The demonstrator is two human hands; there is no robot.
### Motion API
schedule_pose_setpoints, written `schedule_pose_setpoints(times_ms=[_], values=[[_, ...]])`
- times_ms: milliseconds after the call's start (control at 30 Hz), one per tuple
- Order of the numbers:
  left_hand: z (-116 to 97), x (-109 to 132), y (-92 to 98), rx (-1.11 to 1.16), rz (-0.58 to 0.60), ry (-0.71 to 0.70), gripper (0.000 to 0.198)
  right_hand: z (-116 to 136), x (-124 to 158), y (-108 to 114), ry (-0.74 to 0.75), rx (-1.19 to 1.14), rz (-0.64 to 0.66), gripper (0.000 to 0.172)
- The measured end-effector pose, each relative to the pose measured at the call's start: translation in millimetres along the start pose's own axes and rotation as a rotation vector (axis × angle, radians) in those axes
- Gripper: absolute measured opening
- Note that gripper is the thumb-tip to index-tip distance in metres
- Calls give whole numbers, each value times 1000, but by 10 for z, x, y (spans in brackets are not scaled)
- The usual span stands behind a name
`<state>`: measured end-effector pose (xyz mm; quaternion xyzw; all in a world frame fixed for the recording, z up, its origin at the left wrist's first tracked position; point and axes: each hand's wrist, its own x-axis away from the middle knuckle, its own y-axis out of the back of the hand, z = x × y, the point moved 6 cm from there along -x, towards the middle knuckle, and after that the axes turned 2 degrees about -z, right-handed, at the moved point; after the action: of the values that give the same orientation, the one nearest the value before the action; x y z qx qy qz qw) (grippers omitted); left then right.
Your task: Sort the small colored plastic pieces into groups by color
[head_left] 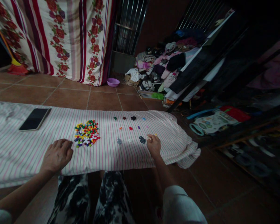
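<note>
A heap of small coloured plastic pieces (87, 133) lies on a pink-striped white cloth (25, 146) spread over the floor. To its right, several small sorted groups of pieces (130, 124) sit apart by colour. My left hand (57, 154) rests on the cloth just left of the heap, knuckles up, fingers curled under. My right hand (153, 144) is at the right end of the groups, fingertips pinched together on a small pale piece beside a dark cluster (142, 139).
A black phone (35, 119) lies on the cloth at the left. Beyond are tiled floor, a floral curtain (67, 37), a purple bowl (113, 82), a pile of clothes (161, 67), and toys (212, 123) by dark furniture at the right.
</note>
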<state>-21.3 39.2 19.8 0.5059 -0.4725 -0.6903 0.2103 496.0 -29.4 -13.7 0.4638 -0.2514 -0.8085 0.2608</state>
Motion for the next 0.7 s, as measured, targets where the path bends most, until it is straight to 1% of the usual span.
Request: schedule_pose_setpoints(times_ms=[133,433,600,700], values=[[-1,-2,8,2,1,0,32,18,-2,-15,16,-17,3,24],[5,-6,-11,19,59,37,35,11,26,0,3,-20,-14,23],[3,-20,5,30,64,57,36,86,35,29,53,-9,-21,27],[4,-20,13,52,60,68,34,122,23,85,72,-13,-62,29]])
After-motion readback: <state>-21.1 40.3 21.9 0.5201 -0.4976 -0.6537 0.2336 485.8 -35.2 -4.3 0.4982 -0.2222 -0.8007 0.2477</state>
